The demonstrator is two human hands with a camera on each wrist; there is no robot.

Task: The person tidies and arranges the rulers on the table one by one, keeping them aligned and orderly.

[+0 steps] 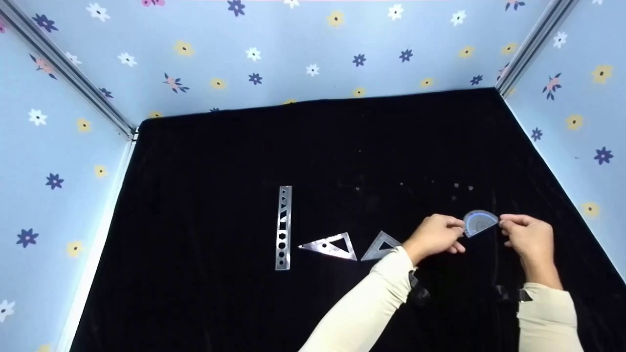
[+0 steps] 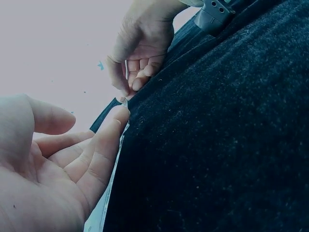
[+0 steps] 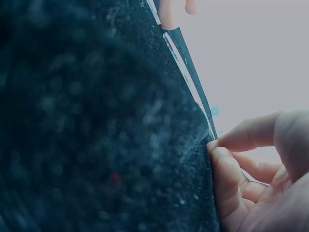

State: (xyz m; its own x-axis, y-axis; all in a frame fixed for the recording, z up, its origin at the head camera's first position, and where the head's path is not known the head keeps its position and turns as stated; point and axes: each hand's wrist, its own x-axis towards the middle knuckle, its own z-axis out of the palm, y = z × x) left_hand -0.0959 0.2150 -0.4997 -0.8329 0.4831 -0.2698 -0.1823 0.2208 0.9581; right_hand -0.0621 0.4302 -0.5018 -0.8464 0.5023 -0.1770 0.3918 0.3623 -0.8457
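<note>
A clear half-round protractor (image 1: 480,222) with a blue arc is at the right of the black cloth. My right hand (image 1: 530,238) pinches its right corner between thumb and index finger; in the right wrist view the protractor (image 3: 186,77) appears nearly edge-on. My left hand (image 1: 436,234) is at its left end, fingers fairly straight, and in the left wrist view the thumb (image 2: 55,118) stands apart from them. Left of this hand lies a clear set square (image 1: 374,252), partly hidden by the forearm. Beside it are a narrower set square (image 1: 351,244) and an upright-lying stencil ruler (image 1: 283,254).
Black cloth (image 1: 210,195) covers the table. Flower-patterned blue panels (image 1: 313,49) stand at the back and both sides, with metal posts (image 1: 533,46) at the corners. Small pale specks lie on the cloth beyond the hands.
</note>
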